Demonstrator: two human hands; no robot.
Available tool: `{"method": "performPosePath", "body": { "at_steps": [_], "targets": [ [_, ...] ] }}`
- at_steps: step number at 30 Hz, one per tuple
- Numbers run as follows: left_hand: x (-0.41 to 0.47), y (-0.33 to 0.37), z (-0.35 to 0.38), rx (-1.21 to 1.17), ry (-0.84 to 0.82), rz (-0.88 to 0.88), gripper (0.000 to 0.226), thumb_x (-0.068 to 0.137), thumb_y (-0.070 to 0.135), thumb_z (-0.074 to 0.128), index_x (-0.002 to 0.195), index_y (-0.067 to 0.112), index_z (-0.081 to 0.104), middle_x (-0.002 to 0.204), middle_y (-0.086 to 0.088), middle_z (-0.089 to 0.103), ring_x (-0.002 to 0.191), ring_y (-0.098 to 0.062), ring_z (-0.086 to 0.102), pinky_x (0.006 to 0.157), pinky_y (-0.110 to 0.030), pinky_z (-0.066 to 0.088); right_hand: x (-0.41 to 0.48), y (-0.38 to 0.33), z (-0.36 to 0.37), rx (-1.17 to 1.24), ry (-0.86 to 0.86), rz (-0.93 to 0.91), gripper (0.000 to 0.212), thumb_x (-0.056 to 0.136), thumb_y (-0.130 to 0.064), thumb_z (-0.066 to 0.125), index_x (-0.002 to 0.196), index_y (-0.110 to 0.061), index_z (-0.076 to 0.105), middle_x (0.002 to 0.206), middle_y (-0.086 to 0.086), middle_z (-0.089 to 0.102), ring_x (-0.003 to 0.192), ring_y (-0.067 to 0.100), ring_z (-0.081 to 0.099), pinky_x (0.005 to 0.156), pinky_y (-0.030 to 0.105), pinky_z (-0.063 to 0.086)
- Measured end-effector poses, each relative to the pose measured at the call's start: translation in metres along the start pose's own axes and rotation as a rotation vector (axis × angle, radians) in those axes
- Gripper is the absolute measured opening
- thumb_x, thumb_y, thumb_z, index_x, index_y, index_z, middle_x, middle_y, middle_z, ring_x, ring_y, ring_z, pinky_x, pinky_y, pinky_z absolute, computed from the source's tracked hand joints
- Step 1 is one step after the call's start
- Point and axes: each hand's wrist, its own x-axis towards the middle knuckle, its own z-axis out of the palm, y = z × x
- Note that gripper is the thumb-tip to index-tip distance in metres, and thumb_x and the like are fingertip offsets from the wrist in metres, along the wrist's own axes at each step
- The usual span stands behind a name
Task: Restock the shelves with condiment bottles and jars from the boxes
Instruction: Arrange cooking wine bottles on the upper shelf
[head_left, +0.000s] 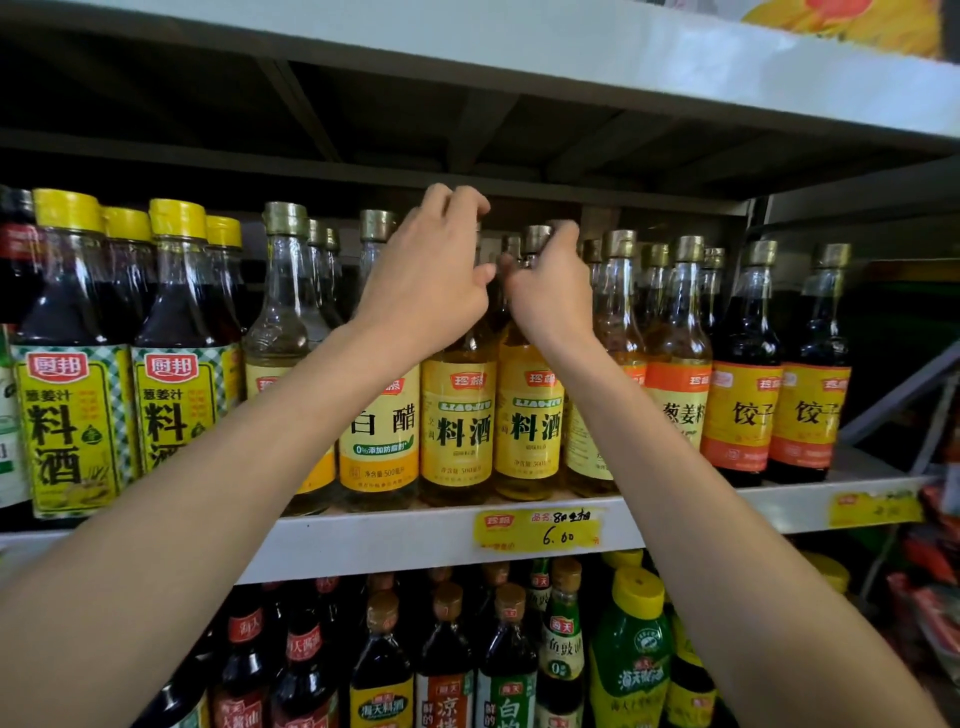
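Two hands up at once, and each has a bottle by the neck! The left hand (434, 280) is curled over the top of the left-hand bottle (457, 421), its cap hidden under the fingers. The right hand (553, 299) wraps the neck of the right-hand bottle (530, 415) just below its gold cap. Both yellow-labelled bottles stand upright, side by side, at the front edge of the shelf (363, 535), straight below the wrists, with a white-vinegar bottle (382, 426) just outside the left forearm. Glass, I'd judge, and nearly full: heavy, rigid, slick, and unforgiving of a knock against its neighbours. The neck is a handy hold for nudging, but for a lift I'd want a palm round the body. Both arms reach up and forward, nearly straight, wrists close together, thumbs almost meeting.
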Motion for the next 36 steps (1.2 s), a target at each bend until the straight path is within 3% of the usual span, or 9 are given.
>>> {"method": "performPosePath", "body": {
  "at_steps": [3, 7, 12, 18, 20, 25, 29, 32, 36],
  "targets": [
    [-0.002, -0.003, 0.002, 0.079, 0.0, 0.054, 0.056, 0.088, 0.02, 0.071, 0.137, 0.014, 0.046, 0.135, -0.009, 0.046, 0.12, -0.025, 0.053, 0.089, -0.03, 0.043, -0.006, 0.0, -0.009, 0.081, 0.058, -0.033, 0.044, 0.097, -0.016, 0.058, 0.134, -0.014, 0.033, 0.09, -0.011, 0.051, 0.087, 0.016, 0.065, 0.07, 0.034, 0.06],
    [-0.002, -0.005, 0.004, 0.106, 0.01, 0.065, 0.055, 0.087, 0.019, 0.072, 0.136, 0.015, 0.048, 0.133, -0.008, 0.046, 0.12, -0.026, 0.052, 0.089, -0.031, 0.043, -0.024, -0.003, -0.035, 0.256, 0.139, -0.059, 0.038, 0.098, -0.015, 0.058, 0.129, -0.018, 0.036, 0.094, -0.006, 0.052, 0.086, 0.019, 0.067, 0.069, 0.032, 0.06],
    [0.002, -0.004, 0.004, 0.12, -0.01, 0.045, 0.057, 0.087, 0.02, 0.072, 0.138, 0.017, 0.047, 0.135, -0.008, 0.046, 0.125, -0.025, 0.047, 0.093, -0.035, 0.044, -0.032, -0.016, -0.071, 0.419, 0.162, -0.061, 0.039, 0.097, -0.013, 0.059, 0.129, -0.017, 0.036, 0.101, -0.001, 0.05, 0.078, 0.016, 0.065, 0.061, 0.018, 0.053],
    [0.015, 0.018, 0.005, 0.369, 0.072, 0.143, 0.05, 0.086, 0.025, 0.07, 0.13, 0.009, 0.054, 0.129, -0.017, 0.056, 0.122, -0.034, 0.051, 0.094, -0.044, 0.049, -0.025, -0.021, -0.1, 0.425, 0.131, -0.061, 0.038, 0.096, -0.013, 0.06, 0.128, -0.015, 0.039, 0.102, 0.006, 0.054, 0.066, 0.014, 0.063, 0.064, 0.03, 0.058],
    [0.031, 0.033, 0.012, 0.437, -0.012, 0.198, 0.05, 0.087, 0.028, 0.068, 0.132, 0.011, 0.054, 0.127, -0.018, 0.058, 0.121, -0.036, 0.053, 0.096, -0.047, 0.047, -0.024, -0.021, -0.102, 0.417, 0.111, -0.061, 0.037, 0.096, -0.013, 0.06, 0.127, -0.015, 0.04, 0.103, 0.008, 0.055, 0.069, 0.016, 0.064, 0.063, 0.031, 0.059],
    [0.092, 0.052, 0.038, 0.476, -0.47, 0.056, 0.051, 0.093, 0.026, 0.061, 0.141, 0.019, 0.046, 0.121, -0.011, 0.06, 0.095, -0.027, 0.059, 0.068, -0.036, 0.043, -0.024, -0.017, -0.105, 0.398, 0.091, -0.061, 0.037, 0.096, -0.013, 0.06, 0.127, -0.015, 0.039, 0.098, 0.005, 0.054, 0.07, 0.018, 0.064, 0.062, 0.031, 0.059],
    [0.12, 0.043, 0.057, 0.403, -0.734, -0.109, 0.057, 0.092, 0.024, 0.063, 0.145, 0.016, 0.044, 0.129, -0.012, 0.056, 0.104, -0.027, 0.06, 0.082, -0.038, 0.05, -0.021, -0.014, -0.11, 0.397, 0.073, -0.058, 0.037, 0.096, -0.014, 0.06, 0.127, -0.016, 0.04, 0.099, 0.004, 0.053, 0.067, 0.015, 0.064, 0.064, 0.033, 0.06],
    [0.128, 0.035, 0.066, 0.366, -0.823, -0.171, 0.055, 0.093, 0.024, 0.063, 0.144, 0.017, 0.044, 0.121, -0.012, 0.057, 0.097, -0.027, 0.062, 0.092, -0.043, 0.053, -0.02, -0.009, -0.114, 0.388, 0.061, -0.063, 0.035, 0.096, -0.015, 0.061, 0.124, -0.018, 0.04, 0.099, 0.002, 0.052, 0.057, 0.007, 0.062, 0.063, 0.032, 0.06],
    [0.13, 0.027, 0.077, 0.404, -0.809, -0.182, 0.04, 0.096, 0.017, 0.058, 0.134, 0.013, 0.049, 0.094, -0.007, 0.053, 0.081, -0.024, 0.061, 0.083, -0.039, 0.055, -0.019, -0.003, -0.119, 0.409, 0.058, -0.071, 0.033, 0.096, -0.014, 0.061, 0.12, -0.021, 0.04, 0.098, 0.001, 0.051, 0.053, 0.002, 0.061, 0.06, 0.022, 0.055]
  ]
}}
